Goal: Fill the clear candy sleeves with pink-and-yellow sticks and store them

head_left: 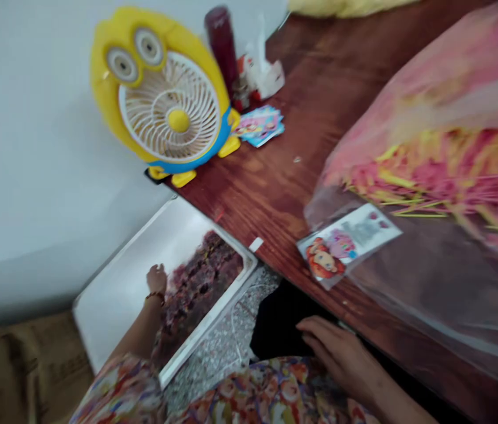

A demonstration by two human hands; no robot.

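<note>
My left hand (157, 279), with a beaded bracelet at the wrist, reaches over a white rectangular panel or tray (120, 282) below the table's left edge. Its small, blurred fingers look slightly apart, and I see nothing in them. Beside it, a mottled purple-brown area (200, 277) covers part of the white surface; whether it is a print or a pile I cannot tell. My right hand (331, 344) hangs by the table's front edge, fingers stretched out and holding nothing. Nearest it on the tabletop lies a clear packet with a cartoon-girl card (326, 259).
A yellow cartoon fan (173, 112) stands at the brown table's (275, 194) corner. Behind it are a dark bottle (222, 47), a tissue pack (266, 73) and colourful cards (260, 125). A large clear bag of pink and yellow strips (443, 171) fills the right. Cardboard (55, 377) sits lower left.
</note>
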